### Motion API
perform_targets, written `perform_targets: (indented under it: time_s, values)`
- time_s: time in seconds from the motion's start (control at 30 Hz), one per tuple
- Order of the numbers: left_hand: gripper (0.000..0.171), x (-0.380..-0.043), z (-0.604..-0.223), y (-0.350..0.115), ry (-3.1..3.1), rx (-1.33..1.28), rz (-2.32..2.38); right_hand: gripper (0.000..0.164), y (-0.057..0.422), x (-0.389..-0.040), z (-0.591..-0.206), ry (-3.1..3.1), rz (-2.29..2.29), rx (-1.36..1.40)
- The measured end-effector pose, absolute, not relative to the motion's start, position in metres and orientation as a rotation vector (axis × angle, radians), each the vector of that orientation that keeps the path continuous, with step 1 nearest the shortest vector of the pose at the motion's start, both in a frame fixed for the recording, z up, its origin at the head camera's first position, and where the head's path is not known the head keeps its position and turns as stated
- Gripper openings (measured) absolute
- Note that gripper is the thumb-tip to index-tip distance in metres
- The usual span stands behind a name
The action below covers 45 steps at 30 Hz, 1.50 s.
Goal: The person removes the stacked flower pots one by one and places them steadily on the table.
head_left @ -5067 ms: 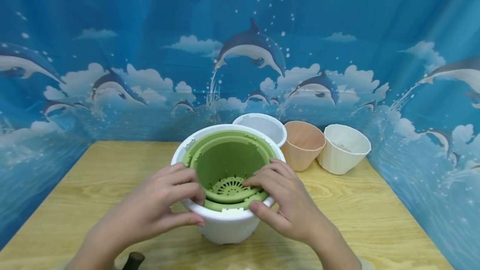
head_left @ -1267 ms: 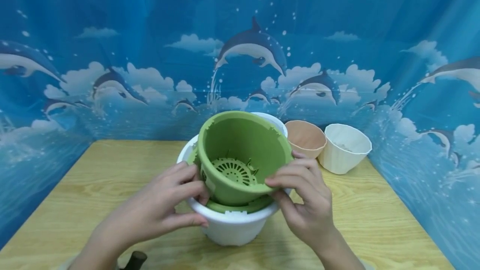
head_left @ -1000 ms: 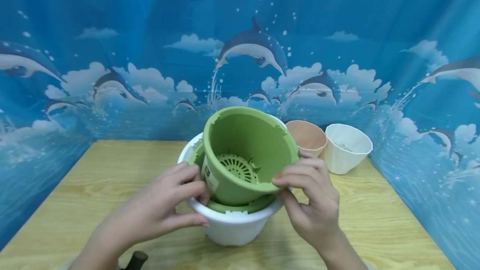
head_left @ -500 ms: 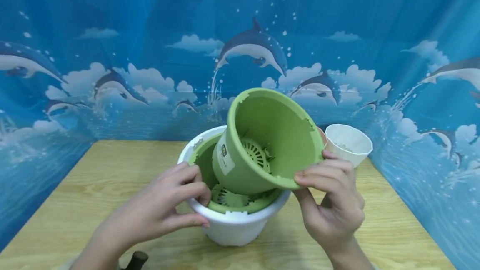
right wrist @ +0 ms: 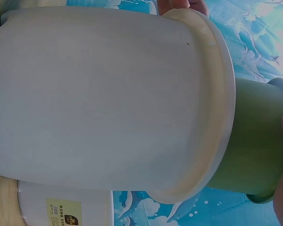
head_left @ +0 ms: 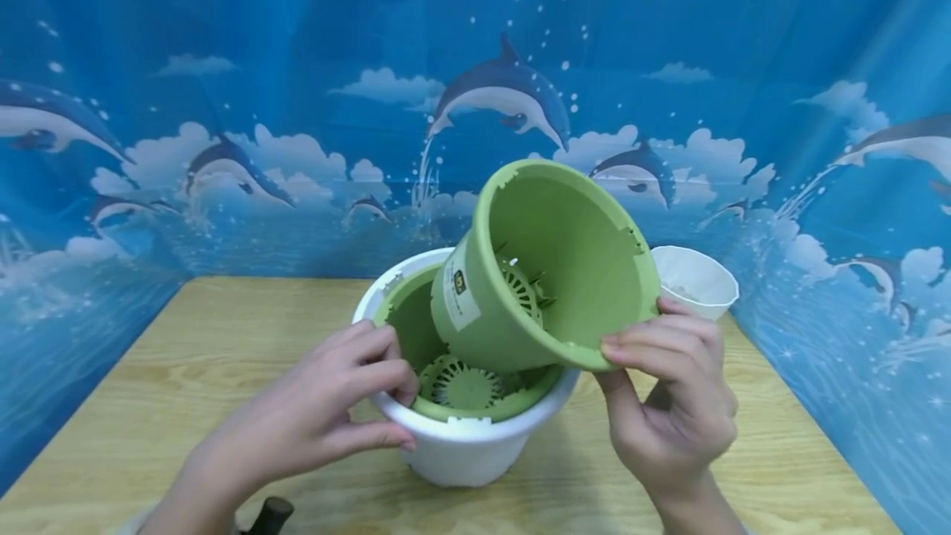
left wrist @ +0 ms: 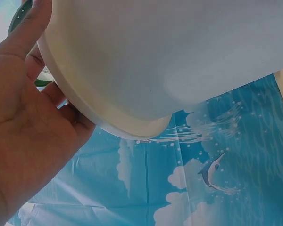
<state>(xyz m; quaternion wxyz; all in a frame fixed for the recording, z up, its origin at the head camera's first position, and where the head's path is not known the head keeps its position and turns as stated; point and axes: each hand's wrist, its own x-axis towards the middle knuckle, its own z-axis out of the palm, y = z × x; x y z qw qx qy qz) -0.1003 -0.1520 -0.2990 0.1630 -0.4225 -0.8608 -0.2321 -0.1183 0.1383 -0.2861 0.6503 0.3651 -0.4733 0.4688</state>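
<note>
Green pot [head_left: 575,262] is held tilted over the mouth of the white pot [head_left: 464,456], opening toward upper right; whether its bottom touches anything there, can't tell. Right hand [head_left: 672,390] pinches its rim at the lower right, fingers inside, thumb below. Left hand [head_left: 327,390] pinches the white pot's rim at the left, thumb on the outer wall, curled fingers over the inner edge; can't tell if they also press the inner green pot [head_left: 412,316] nested inside.

Edges: white rim surrounds the inner green pot; slotted base visible at the bottom. Raised pot's upper rim stands against the dolphin curtain [head_left: 297,64], which runs along the table's far edge and both sides. Wood table [head_left: 223,370] spreads left of the white pot and right of the right hand.

In the way: cream pot [head_left: 697,281] just behind the right hand, partly covered. Labelled white container [right wrist: 92,202] beside the white pot in right wrist view. Dark handle [head_left: 269,516] near left forearm.
</note>
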Motion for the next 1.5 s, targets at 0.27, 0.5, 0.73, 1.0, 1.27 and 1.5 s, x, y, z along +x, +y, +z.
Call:
perform_targets:
  time_s: [0.27, 0.5, 0.73, 1.0, 1.27, 1.5]
  values:
    - [0.024, -0.100, -0.300, -0.152, -2.431, -1.226, -0.664, 0.025, 0.137, -0.116, -0.284, -1.028, 1.055, 0.817]
    - [0.024, -0.100, -0.299, -0.152, -2.429, -1.220, -0.658, 0.026, 0.134, -0.114, -0.279, -0.966, 1.058, 0.792]
    - [0.023, -0.100, -0.300, -0.152, -2.439, -1.214, -0.656, 0.027, 0.136, -0.114, -0.279, -0.930, 1.071, 0.769]
    - [0.023, -0.100, -0.300, -0.151, -2.434, -1.214, -0.656, 0.030, 0.138, -0.117, -0.282, -0.897, 1.091, 0.726]
    - [0.023, -0.100, -0.299, -0.151, -2.438, -1.209, -0.660, 0.031, 0.134, -0.112, -0.275, -0.888, 1.090, 0.693]
    - [0.024, -0.100, -0.299, -0.152, -2.436, -1.209, -0.652, 0.032, 0.137, -0.114, -0.274, -0.894, 1.074, 0.653]
